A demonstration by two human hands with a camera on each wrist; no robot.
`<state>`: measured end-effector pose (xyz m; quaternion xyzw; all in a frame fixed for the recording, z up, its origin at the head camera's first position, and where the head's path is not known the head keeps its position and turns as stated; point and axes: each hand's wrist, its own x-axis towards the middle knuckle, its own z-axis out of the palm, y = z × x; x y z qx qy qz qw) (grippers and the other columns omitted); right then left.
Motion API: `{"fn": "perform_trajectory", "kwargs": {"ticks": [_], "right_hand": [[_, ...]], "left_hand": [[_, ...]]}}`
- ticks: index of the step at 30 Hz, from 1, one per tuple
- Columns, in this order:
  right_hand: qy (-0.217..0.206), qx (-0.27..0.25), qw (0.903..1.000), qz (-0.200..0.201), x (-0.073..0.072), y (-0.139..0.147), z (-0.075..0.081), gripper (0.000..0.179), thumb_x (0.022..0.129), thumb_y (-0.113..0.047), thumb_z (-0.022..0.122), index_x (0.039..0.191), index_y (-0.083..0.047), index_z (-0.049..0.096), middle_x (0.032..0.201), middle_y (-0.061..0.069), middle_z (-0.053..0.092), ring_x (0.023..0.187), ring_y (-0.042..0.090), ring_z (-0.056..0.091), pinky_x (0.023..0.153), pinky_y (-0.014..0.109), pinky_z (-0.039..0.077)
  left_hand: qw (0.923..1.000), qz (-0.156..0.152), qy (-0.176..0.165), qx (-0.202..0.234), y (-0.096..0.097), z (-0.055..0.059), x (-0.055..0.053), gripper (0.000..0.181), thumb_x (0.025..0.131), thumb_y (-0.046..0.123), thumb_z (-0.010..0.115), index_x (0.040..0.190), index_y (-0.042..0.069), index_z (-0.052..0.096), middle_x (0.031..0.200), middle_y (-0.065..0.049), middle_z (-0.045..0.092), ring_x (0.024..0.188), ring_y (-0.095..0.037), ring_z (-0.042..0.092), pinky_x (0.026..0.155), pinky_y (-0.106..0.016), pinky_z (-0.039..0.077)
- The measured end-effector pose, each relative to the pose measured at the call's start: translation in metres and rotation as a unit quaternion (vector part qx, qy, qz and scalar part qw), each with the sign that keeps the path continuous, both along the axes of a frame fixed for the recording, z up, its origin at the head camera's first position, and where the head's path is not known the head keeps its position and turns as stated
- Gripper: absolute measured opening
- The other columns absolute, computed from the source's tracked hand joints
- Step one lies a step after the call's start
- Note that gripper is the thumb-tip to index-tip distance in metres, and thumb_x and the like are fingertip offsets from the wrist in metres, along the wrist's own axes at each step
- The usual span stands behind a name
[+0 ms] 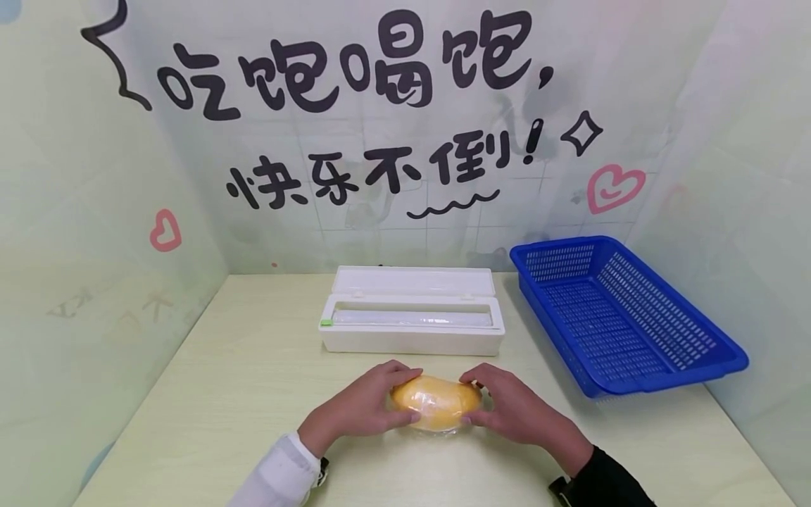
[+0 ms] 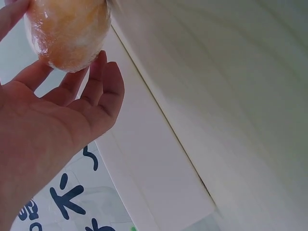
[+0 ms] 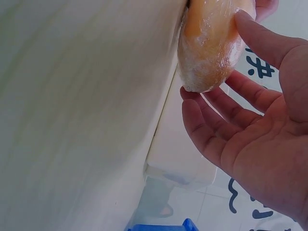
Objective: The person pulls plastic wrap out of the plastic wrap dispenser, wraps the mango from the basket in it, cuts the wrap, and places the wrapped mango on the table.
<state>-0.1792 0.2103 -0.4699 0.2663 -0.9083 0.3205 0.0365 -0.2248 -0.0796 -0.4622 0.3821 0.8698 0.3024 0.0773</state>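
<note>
A yellow mango (image 1: pixel 437 403) wrapped in clear cling film is held at both ends, close over the table in the head view. My left hand (image 1: pixel 364 405) grips its left end, thumb at the near side and fingers at the far side. At the right end, my right hand (image 1: pixel 516 408) grips it the same way. The film looks glossy and wrinkled around the mango (image 3: pixel 211 43) in the right wrist view. In the left wrist view, the fingers of my left hand (image 2: pixel 53 115) curl at the mango's (image 2: pixel 70 33) end.
Behind the hands stands a white cling film box (image 1: pixel 412 343), its lid (image 1: pixel 412 282) raised and a film roll (image 1: pixel 412 319) inside. A green piece (image 1: pixel 326 322) sits at its left corner. A blue plastic basket (image 1: pixel 551 341) is at the right. Printed sheets wall in the table (image 1: pixel 253 338).
</note>
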Motion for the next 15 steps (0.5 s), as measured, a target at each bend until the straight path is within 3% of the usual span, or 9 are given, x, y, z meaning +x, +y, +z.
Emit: {"fn": "perform_trajectory", "kwargs": {"ticks": [6,10,12,15], "right_hand": [[0.002,0.008,1.0000,-0.003,-0.001,0.003,0.006,0.048,0.085,-0.031,0.081,0.122,-0.006,0.062,0.118,0.004,0.066,0.103,0.022,0.065,0.089,0.039,0.056],[0.006,0.006,0.9995,-0.031,-0.006,0.005,0.025,0.050,0.092,-0.035,0.073,0.128,-0.004,0.059,0.126,0.012,0.064,0.110,0.031,0.065,0.091,0.044,0.055],[0.031,0.001,0.9983,-0.049,-0.011,0.003,0.044,0.048,0.095,-0.033,0.070,0.131,-0.004,0.058,0.127,0.013,0.064,0.113,0.033,0.064,0.092,0.047,0.054],[0.112,-0.013,0.9911,-0.070,-0.021,-0.006,0.078,0.047,0.096,-0.028,0.070,0.132,-0.001,0.057,0.129,0.015,0.062,0.116,0.034,0.062,0.095,0.051,0.052]], "left_hand": [[0.9997,0.017,0.004,-0.020,-0.003,0.008,-0.003,0.072,0.088,0.048,0.072,0.146,0.010,0.053,0.138,-0.005,0.055,0.127,-0.023,0.054,0.106,-0.043,0.047],[0.9958,0.075,0.039,-0.034,-0.017,0.032,-0.011,0.069,0.091,0.045,0.071,0.146,0.009,0.052,0.144,-0.015,0.053,0.133,-0.034,0.052,0.110,-0.053,0.043],[0.9877,0.129,0.080,-0.038,-0.022,0.051,-0.018,0.067,0.094,0.043,0.069,0.147,0.008,0.051,0.146,-0.018,0.051,0.135,-0.038,0.049,0.110,-0.056,0.042],[0.9635,0.217,0.152,-0.038,-0.022,0.081,-0.026,0.067,0.097,0.045,0.063,0.149,0.005,0.047,0.151,-0.021,0.045,0.140,-0.042,0.040,0.111,-0.061,0.038]]}}
